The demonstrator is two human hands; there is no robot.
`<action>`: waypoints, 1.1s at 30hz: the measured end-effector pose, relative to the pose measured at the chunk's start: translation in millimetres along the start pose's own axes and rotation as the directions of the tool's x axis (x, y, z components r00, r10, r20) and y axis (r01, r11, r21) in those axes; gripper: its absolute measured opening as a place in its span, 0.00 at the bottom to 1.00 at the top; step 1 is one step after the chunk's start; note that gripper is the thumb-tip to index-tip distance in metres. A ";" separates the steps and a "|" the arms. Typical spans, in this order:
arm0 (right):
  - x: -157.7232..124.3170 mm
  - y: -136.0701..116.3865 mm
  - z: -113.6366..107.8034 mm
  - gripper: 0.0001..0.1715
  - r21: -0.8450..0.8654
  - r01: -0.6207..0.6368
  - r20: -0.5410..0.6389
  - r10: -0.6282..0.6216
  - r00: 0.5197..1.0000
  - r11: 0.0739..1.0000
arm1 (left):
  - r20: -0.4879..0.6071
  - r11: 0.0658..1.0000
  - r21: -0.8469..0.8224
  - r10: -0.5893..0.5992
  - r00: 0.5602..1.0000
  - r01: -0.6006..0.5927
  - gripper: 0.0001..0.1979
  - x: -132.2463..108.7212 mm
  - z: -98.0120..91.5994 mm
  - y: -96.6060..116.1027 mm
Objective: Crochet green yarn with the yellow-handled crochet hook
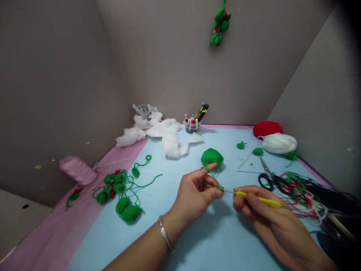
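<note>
My left hand [199,192] pinches a bit of green yarn [218,188] between thumb and fingers, and a strand of it runs over the raised index finger. In my right hand [267,218] is a crochet hook [258,198] with a yellow handle, gripped like a pen. Its thin metal shaft points left and its tip meets the green yarn at my left fingertips. Just behind my left hand sits a ball of green yarn [212,158]. Whether the hook tip is inside a loop is too small to tell.
Black-handled scissors [270,178] and tangled yarn scraps [306,199] lie at right, below red yarn [266,129] and white yarn [279,143]. White stuffing [170,137] and a cup of pens [192,125] stand behind. Green crocheted pieces [131,213] and a pink thread cone [77,170] are left.
</note>
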State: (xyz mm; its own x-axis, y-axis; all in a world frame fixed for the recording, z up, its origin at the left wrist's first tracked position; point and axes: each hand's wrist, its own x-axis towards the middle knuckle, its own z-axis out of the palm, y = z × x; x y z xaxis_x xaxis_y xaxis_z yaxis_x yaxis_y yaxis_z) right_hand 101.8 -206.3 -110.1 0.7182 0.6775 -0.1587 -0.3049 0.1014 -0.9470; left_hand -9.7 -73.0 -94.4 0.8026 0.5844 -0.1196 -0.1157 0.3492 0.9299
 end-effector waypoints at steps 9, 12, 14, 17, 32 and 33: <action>2.2 7.1 7.3 0.29 -0.078 -0.009 -0.041 0.006 0.999 0.997 | -0.002 0.987 -0.139 -0.077 0.997 0.076 0.43 -4.9 4.3 -10.8; 3.8 8.8 5.6 0.27 -0.111 0.030 0.025 -0.028 0.999 0.993 | -0.044 0.984 -0.153 -0.099 0.994 0.091 0.42 -4.7 5.2 -7.2; 3.7 10.2 3.8 0.26 -0.147 0.095 0.059 -0.087 0.994 0.985 | -0.062 0.982 -0.152 -0.118 0.991 0.108 0.47 -5.3 6.3 -5.3; 2.3 12.3 0.1 0.20 -0.291 0.285 0.057 -0.281 0.958 0.913 | -0.047 0.964 -0.204 -0.186 0.981 0.173 0.53 -9.0 9.4 -7.5; 11.2 21.5 -18.9 0.08 -0.605 0.651 0.324 -0.605 0.727 0.458 | -0.048 0.911 -0.377 -0.199 0.979 0.167 0.58 -14.1 15.4 -11.2; 13.7 22.1 -21.2 0.08 -0.608 0.687 0.389 -0.605 0.695 0.398 | -0.057 0.916 -0.368 -0.194 0.979 0.159 0.58 -13.9 16.2 -11.9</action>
State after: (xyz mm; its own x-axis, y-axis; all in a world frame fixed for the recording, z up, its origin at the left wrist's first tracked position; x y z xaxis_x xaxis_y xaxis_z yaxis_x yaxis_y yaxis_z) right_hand 118.2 -210.2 -139.1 0.4401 0.6928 0.5713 0.7523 0.0629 -0.6559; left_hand -10.0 -97.1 -98.2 0.7749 0.5468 -0.3171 -0.1937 0.6829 0.7044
